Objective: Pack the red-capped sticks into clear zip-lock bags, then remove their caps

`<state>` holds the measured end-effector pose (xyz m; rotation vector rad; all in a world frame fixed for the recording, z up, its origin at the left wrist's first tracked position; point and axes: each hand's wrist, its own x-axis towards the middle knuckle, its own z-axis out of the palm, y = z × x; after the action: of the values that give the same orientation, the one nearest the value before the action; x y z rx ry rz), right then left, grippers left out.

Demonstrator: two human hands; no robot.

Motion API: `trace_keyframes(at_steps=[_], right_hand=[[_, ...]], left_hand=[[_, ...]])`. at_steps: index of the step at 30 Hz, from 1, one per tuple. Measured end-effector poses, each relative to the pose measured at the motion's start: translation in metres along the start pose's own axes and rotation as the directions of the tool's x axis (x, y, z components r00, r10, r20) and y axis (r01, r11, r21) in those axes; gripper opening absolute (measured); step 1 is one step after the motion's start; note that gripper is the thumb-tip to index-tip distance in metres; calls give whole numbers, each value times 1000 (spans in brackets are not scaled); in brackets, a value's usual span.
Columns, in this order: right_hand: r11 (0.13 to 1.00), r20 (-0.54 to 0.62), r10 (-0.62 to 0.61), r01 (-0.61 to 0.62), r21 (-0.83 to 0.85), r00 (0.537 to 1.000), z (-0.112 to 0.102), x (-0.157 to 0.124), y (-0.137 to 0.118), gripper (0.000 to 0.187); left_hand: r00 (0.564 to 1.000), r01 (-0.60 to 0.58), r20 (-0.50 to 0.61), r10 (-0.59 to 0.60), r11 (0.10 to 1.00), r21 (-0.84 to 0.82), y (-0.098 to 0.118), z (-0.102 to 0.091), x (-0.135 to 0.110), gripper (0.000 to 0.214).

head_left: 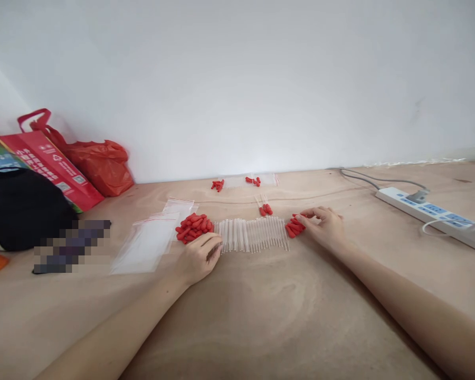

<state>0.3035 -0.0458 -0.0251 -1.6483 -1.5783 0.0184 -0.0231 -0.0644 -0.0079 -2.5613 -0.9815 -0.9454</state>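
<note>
A row of thin clear dropper tubes point(253, 235) lies side by side on the wooden table. My left hand point(200, 258) rests at the row's left end, fingers curled in; what is between the fingertips, if anything, is hidden. Just behind that hand is a large heap of red rubber dropper bulbs point(193, 227). At the right end of the row is a smaller pile of red bulbs point(293, 228). My right hand point(323, 227) reaches over it, thumb and forefinger closed on a red bulb at the pile's edge.
Behind the row are a few droppers with red bulbs point(266, 209), and a clear bag point(237, 181) with more by the wall. Flat zip bags point(146, 243) lie left. Red bags point(103, 163) and a black bag point(24, 211) stand far left; a power strip point(431, 214) is right.
</note>
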Motion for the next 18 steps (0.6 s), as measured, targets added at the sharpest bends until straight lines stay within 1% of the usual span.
trace_keyframes(at_steps=[2, 4, 7, 10, 13, 16, 17, 18], right_hand=[[998, 21, 67, -67, 15, 998, 1, 1, 4, 37], [991, 83, 126, -128, 27, 989, 3, 2, 8, 39], [983, 156, 176, -182, 29, 972, 5, 3, 12, 42], [978, 144, 206, -210, 14, 968, 5, 4, 13, 44], [976, 87, 218, -217, -21, 972, 2, 8, 10, 45], [976, 22, 197, -195, -96, 980, 0, 15, -2, 38], [976, 30, 186, -181, -124, 982, 0, 19, -8, 35], [975, 65, 180, -169, -148, 982, 2, 22, -16, 32]], left_hand=[[1000, 11, 17, -11, 1000, -15, 0, -2, -1, 16], [999, 25, 42, -23, 999, -37, 1, -5, -2, 19], [996, 45, 84, -38, 996, -77, 3, -9, -3, 26], [993, 64, 108, -53, 993, -100, 3, -11, -3, 27], [995, 55, 87, -47, 994, -92, 3, -11, -2, 26], [999, 33, 34, -31, 998, -61, 3, -8, 1, 22], [999, 30, 27, -29, 998, -50, 3, -8, 2, 21], [999, 30, 30, -29, 999, -38, 4, -7, 3, 20]])
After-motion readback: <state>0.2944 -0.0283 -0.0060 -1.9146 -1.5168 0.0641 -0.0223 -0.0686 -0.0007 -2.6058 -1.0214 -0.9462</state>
